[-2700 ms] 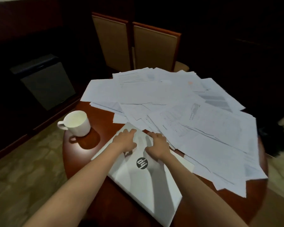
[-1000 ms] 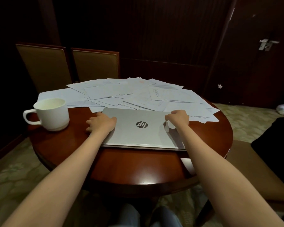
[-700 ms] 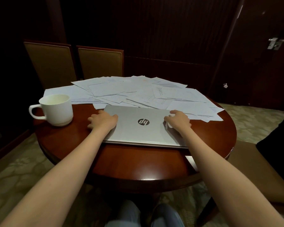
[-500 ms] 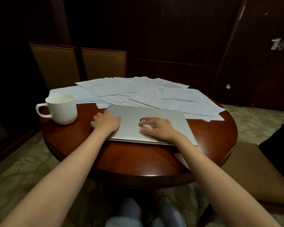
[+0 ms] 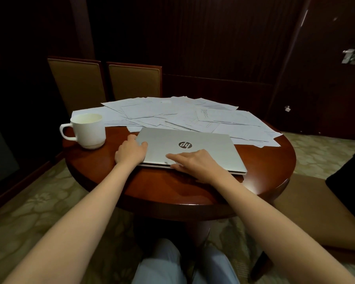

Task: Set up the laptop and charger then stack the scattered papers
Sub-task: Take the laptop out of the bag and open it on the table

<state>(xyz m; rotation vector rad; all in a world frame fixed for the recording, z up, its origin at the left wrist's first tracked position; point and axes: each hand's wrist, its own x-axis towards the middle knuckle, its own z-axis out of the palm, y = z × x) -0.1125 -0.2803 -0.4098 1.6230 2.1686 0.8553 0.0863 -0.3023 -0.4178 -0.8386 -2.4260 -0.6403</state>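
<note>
**A:** From the head camera, where is the laptop lying?

**B:** The laptop [image 5: 211, 154] is lying closed and flat on the worktop [image 5: 172, 189], toward the near side. Its far edge is meeting the scattered papers [image 5: 223, 119], and a white mug [image 5: 88, 130] is standing just to its left. No charger is showing.

**A:** And each grip?

**B:** The left hand [image 5: 131, 151] is curling its fingers over the laptop's left edge, with the thumb on the lid, so that grip is holding the laptop. The right hand [image 5: 195, 162] is lying almost flat. Its fingers are stretching straight across the lid by the front lip and its thumb is at the lip, so it is clasping nothing.

**A:** So I'm guessing the lid is about to be opened.

**B:** I'm thinking so too. I'd be sliding the left grip down to pin the base and lifting with the right thumb at the middle of the lip. I'd be raising the lid slowly so it isn't shoving papers off the far side.
</note>
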